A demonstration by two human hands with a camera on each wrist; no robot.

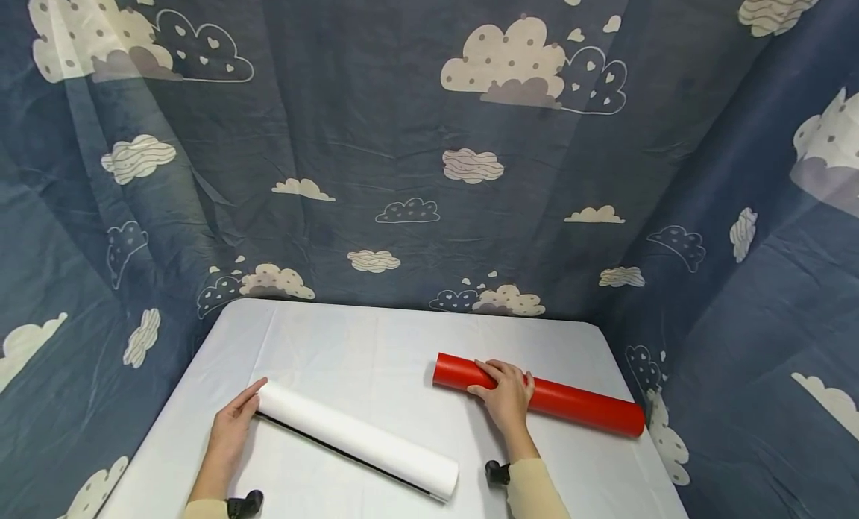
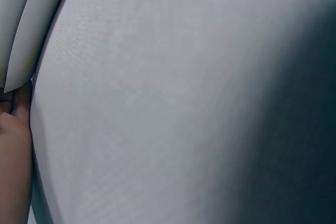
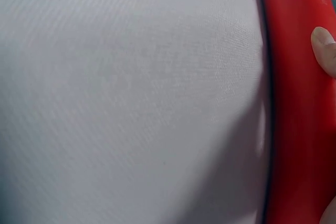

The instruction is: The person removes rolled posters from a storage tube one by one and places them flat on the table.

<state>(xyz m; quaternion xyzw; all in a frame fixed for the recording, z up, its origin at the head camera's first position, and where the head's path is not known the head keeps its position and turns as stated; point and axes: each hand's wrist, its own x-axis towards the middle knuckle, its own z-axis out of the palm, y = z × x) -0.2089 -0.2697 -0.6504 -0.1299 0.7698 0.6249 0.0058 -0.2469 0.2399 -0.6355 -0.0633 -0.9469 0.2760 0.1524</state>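
Observation:
A white roll [image 1: 356, 433], like rolled paper or vinyl with a dark line along its near side, lies slanted on the white-covered table. My left hand [image 1: 231, 426] grips its left end; in the left wrist view the fingers [image 2: 21, 106] are tucked at the roll's edge, partly hidden. To the right, a red roll [image 1: 584, 406] lies at a similar slant near the table's right edge. Over its left half, my right hand [image 1: 508, 401] holds it from above, fingers spread across the top. The right wrist view shows the thumb [image 3: 324, 51] pressed against the red surface.
The white tabletop [image 1: 356, 340] reaches back to a dark blue cloth [image 1: 376, 131] printed with clouds, which also hangs at both sides. Dark wrist cameras [image 1: 496, 473] sit on both wrists, below beige sleeves.

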